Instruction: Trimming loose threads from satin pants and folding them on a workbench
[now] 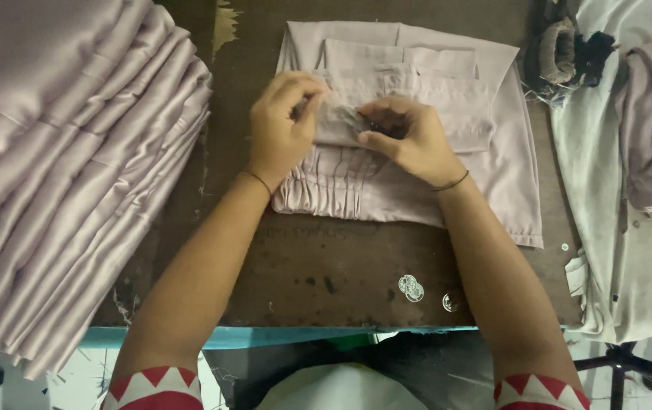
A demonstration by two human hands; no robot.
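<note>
While both hands pinch it, one folded garment (417,152) lies mid-table (326,258).
Head view: the left hand (280,129) and right hand (409,140) close their fingers narrowly on the garment's waistband; what the right fingertips hold is too small to tell. One stack (60,175) lies left, three discs (417,290) near the table's edge, one cloth heap (629,190) right.

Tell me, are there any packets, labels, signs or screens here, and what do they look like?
No packets, signs or screens show.
Possible label: a small greyish piece pinched between the left hand and right hand, over the folded pale garment; too blurred to be sure.
Faint chalk-like marks: on the dark brown table, just below the garment; pale and smudged.
</note>
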